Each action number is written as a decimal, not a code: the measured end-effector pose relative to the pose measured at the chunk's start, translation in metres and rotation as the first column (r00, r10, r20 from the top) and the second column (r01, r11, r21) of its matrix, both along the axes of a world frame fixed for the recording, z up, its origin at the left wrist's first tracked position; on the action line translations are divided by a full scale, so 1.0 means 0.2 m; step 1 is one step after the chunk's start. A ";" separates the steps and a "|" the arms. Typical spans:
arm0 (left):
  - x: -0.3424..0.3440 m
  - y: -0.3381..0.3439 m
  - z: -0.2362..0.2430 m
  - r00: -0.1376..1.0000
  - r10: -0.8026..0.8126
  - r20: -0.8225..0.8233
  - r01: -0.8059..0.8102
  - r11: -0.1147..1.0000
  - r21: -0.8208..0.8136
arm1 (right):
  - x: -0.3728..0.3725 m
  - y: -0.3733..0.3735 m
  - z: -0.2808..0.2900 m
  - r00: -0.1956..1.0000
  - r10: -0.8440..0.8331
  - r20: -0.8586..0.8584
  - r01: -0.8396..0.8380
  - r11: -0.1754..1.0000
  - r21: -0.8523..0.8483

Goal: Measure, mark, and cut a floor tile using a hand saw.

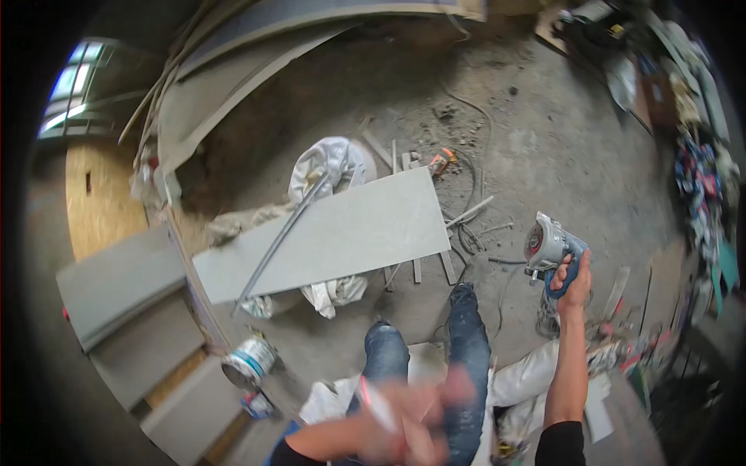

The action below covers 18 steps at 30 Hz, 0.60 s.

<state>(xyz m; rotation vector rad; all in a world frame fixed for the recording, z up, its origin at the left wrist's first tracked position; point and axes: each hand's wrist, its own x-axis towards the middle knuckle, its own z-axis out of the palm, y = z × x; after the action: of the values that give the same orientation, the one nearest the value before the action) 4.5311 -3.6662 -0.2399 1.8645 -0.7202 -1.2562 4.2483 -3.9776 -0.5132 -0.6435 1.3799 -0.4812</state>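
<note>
Where gritty concrete [563,147] spreads, the right hand [575,287] grips a rounded grinder [555,244].

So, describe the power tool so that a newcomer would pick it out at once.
Start at the long pale slab lying mid-picture. To its right, the person's right hand grips the power tool. Its grey-and-blue colouring and rounded guard set it apart from the orange item beside the slab's right end.
</note>
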 end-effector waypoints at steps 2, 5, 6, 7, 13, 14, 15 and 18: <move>0.04 -0.06 -0.58 0.937 0.284 0.205 -0.242 0.948 -0.206 | -0.06 -0.14 -0.21 0.999 0.054 -0.001 -0.054 0.998 -0.030; 0.24 0.27 -1.69 0.762 0.382 0.523 -0.371 0.919 -0.131 | 0.09 -0.23 -0.35 0.989 0.109 0.098 -0.101 0.991 -0.085; 0.34 0.46 -1.93 0.710 0.302 0.636 -0.371 0.928 -0.027 | 0.21 -0.24 -0.38 0.986 0.090 0.144 -0.074 0.991 -0.111; 0.44 0.63 -2.11 0.661 0.210 0.721 -0.374 0.925 0.074 | 0.29 -0.24 -0.41 0.982 0.063 0.179 -0.037 0.989 -0.144; 0.87 1.13 -2.72 0.518 0.023 0.855 -0.314 0.935 0.165 | 0.47 -0.24 -0.81 0.932 0.180 0.315 -0.164 0.983 -0.077; 0.91 1.25 -2.78 0.422 -0.048 0.905 -0.270 0.947 0.176 | 0.54 -0.20 -0.89 0.926 0.217 0.310 -0.201 0.976 -0.084; 0.88 1.24 -2.87 0.442 0.063 0.895 -0.287 0.955 0.074 | 0.58 -0.19 -0.92 0.928 0.254 0.272 -0.232 0.966 -0.112; 0.80 1.12 -2.97 0.489 0.243 0.838 -0.295 0.950 -0.103 | 0.60 -0.19 -0.97 0.909 0.333 0.250 -0.276 0.932 -0.236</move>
<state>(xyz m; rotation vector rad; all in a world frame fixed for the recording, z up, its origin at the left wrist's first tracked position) 4.6916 -3.4419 -0.8339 2.5079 -0.8144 -0.0584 4.3692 -4.0158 -0.7081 -0.8985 0.9412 -0.4399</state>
